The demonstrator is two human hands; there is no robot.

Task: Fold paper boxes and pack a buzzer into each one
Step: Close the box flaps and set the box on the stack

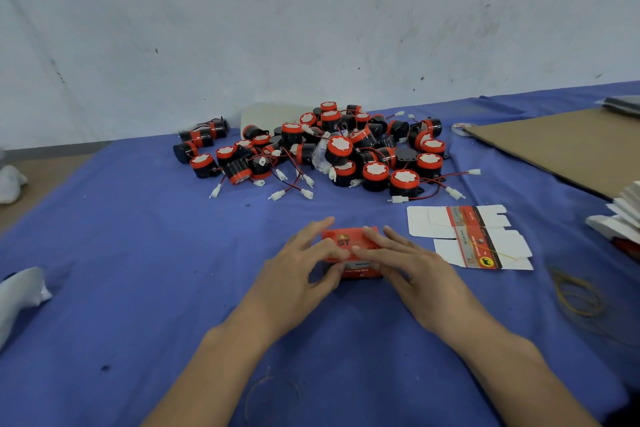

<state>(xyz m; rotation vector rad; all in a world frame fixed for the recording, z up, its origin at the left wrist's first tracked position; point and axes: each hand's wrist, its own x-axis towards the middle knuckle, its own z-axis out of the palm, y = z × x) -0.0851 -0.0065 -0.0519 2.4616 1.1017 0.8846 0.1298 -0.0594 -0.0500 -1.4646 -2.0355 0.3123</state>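
Note:
A small red paper box (349, 242) with printed lettering lies on the blue cloth in the middle. My left hand (304, 263) rests on its left side, fingers stretched over the top and thumb at its front face. My right hand (405, 262) covers its right side with straight fingers pressing on top. Behind the box lies a heap of several black-and-red buzzers (343, 146) with red and black wires and white plugs. Two unfolded flat box blanks (467, 236) lie to the right, white side up with a red and black strip.
The blue cloth (138, 253) covers the table against a pale wall. A brown cardboard sheet (561, 146) lies at the back right, a stack of white blanks (623, 211) at the right edge, yellow rubber bands (578, 295) near it, and white plastic (20, 291) at the left.

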